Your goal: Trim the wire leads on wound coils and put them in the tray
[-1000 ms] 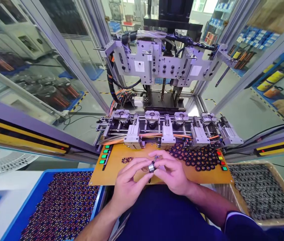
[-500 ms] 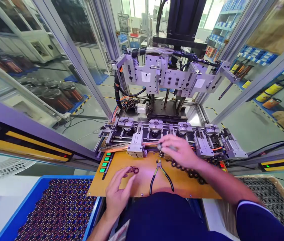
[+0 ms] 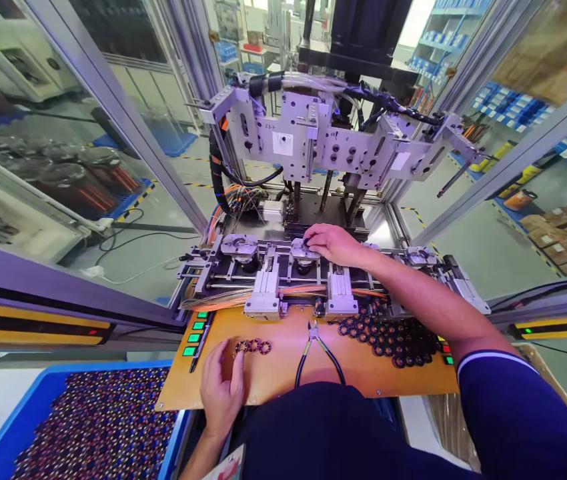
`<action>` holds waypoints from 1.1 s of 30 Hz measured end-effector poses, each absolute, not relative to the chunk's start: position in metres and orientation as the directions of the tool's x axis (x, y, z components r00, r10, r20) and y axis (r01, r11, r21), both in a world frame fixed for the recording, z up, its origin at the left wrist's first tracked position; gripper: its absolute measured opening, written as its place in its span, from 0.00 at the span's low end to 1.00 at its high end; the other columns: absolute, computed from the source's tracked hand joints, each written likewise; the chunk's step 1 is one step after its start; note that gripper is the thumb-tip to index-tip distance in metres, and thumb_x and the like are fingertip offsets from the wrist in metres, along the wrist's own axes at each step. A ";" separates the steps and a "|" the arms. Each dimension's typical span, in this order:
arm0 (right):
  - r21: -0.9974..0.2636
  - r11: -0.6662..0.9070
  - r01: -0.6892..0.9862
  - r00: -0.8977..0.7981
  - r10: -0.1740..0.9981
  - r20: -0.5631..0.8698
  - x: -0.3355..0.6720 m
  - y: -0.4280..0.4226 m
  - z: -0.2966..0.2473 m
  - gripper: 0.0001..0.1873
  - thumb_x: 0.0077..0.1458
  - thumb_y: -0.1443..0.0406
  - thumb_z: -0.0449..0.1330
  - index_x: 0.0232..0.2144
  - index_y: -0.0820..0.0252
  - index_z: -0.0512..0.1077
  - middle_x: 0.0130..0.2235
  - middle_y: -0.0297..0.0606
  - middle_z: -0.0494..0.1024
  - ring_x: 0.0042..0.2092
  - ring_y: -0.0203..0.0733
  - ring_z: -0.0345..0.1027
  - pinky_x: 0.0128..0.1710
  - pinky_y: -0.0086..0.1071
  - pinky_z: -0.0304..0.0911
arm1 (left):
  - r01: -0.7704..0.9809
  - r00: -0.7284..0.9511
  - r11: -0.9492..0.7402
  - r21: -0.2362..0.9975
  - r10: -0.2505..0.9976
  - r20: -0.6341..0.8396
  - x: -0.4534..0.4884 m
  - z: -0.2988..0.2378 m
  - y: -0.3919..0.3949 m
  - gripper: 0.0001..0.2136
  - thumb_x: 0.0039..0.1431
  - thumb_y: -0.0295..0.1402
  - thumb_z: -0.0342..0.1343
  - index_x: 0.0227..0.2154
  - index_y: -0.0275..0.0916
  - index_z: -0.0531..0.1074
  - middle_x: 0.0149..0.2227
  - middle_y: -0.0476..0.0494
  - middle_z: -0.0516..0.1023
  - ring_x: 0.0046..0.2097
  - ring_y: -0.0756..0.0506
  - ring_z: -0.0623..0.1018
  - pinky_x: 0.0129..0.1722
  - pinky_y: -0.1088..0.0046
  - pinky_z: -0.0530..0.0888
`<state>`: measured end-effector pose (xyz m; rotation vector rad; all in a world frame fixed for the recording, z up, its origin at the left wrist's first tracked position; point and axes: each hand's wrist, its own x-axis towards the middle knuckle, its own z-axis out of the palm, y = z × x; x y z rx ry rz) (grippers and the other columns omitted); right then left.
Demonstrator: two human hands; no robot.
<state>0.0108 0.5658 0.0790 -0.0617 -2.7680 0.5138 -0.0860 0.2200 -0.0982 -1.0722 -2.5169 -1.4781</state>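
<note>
A: What's looking risky on that worktop (image 3: pixel 273 377)?

B: Right hand (image 3: pixel 334 245) is sitting curled over a fixture (image 3: pixel 303 255) beyond the back edge, can't tell if it's pinching anything. Left hand (image 3: pixel 220 385) is resting spread beside some rings (image 3: pixel 250 346) near the left edge; a careless sweep could be scattering them.

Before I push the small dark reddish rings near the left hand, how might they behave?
The rings lie flat on the smooth yellow board, so they may slide, not roll. Their small, hollow shapes suggest little weight. They sit close together, so pushing one might shift its neighbour.
</note>
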 end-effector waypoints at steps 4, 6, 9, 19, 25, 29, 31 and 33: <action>-0.334 0.940 -0.066 -0.937 0.056 0.344 -0.005 0.546 0.089 0.10 0.62 0.71 0.56 0.36 0.64 0.78 0.46 0.45 0.75 0.47 0.45 0.69 0.50 0.40 0.66 | 0.591 -0.745 0.311 0.744 0.563 0.358 -0.086 -0.098 0.221 0.16 0.63 0.39 0.54 0.52 0.39 0.68 0.48 0.34 0.75 0.51 0.36 0.76 0.53 0.53 0.72; -0.321 0.941 -0.104 -0.934 0.018 0.357 -0.024 0.533 0.093 0.10 0.62 0.70 0.55 0.36 0.65 0.77 0.47 0.45 0.74 0.48 0.44 0.68 0.51 0.39 0.66 | 0.605 -0.735 0.307 0.735 0.571 0.367 -0.087 -0.099 0.221 0.16 0.64 0.38 0.53 0.52 0.39 0.67 0.48 0.35 0.75 0.50 0.37 0.76 0.53 0.53 0.73; -0.300 0.944 -0.137 -0.937 -0.025 0.348 -0.062 0.518 0.091 0.11 0.63 0.70 0.55 0.34 0.66 0.78 0.46 0.45 0.74 0.46 0.44 0.68 0.49 0.37 0.66 | 0.619 -0.727 0.301 0.725 0.569 0.385 -0.087 -0.100 0.220 0.16 0.64 0.38 0.53 0.53 0.39 0.67 0.48 0.34 0.76 0.50 0.37 0.76 0.52 0.55 0.73; -0.237 0.962 -0.139 -0.962 -0.074 0.265 -0.128 0.521 0.071 0.11 0.62 0.71 0.55 0.39 0.69 0.78 0.47 0.46 0.75 0.47 0.46 0.68 0.49 0.37 0.64 | 0.608 -0.751 0.263 0.749 0.498 0.435 -0.086 -0.102 0.218 0.17 0.64 0.36 0.55 0.53 0.36 0.68 0.48 0.34 0.76 0.49 0.39 0.77 0.50 0.58 0.75; -0.208 0.972 -0.112 -0.973 -0.065 0.219 -0.133 0.519 0.069 0.10 0.62 0.71 0.56 0.38 0.67 0.79 0.47 0.45 0.75 0.47 0.45 0.68 0.47 0.36 0.64 | 0.623 -0.734 0.242 0.743 0.510 0.449 -0.086 -0.101 0.218 0.17 0.63 0.34 0.56 0.53 0.36 0.68 0.47 0.34 0.76 0.50 0.39 0.76 0.51 0.59 0.75; -0.178 0.982 -0.067 -0.980 -0.032 0.195 -0.135 0.515 0.069 0.11 0.62 0.70 0.54 0.36 0.66 0.78 0.45 0.43 0.75 0.45 0.42 0.67 0.43 0.33 0.63 | 0.633 -0.726 0.239 0.736 0.514 0.458 -0.087 -0.099 0.219 0.16 0.63 0.33 0.56 0.53 0.35 0.68 0.47 0.34 0.76 0.49 0.39 0.77 0.50 0.59 0.75; -0.155 0.987 -0.038 -0.983 -0.010 0.181 -0.137 0.512 0.069 0.12 0.63 0.70 0.53 0.35 0.66 0.78 0.44 0.43 0.74 0.43 0.42 0.66 0.41 0.33 0.62 | 0.635 -0.725 0.241 0.734 0.514 0.459 -0.087 -0.099 0.219 0.17 0.63 0.33 0.56 0.53 0.35 0.68 0.47 0.34 0.76 0.49 0.40 0.76 0.50 0.59 0.74; -0.127 0.992 -0.015 -0.986 0.006 0.164 -0.138 0.509 0.069 0.13 0.63 0.71 0.53 0.34 0.66 0.77 0.42 0.44 0.73 0.42 0.42 0.65 0.40 0.33 0.62 | 0.636 -0.724 0.242 0.732 0.515 0.459 -0.087 -0.099 0.219 0.17 0.63 0.33 0.56 0.53 0.35 0.68 0.47 0.34 0.76 0.49 0.39 0.76 0.50 0.59 0.74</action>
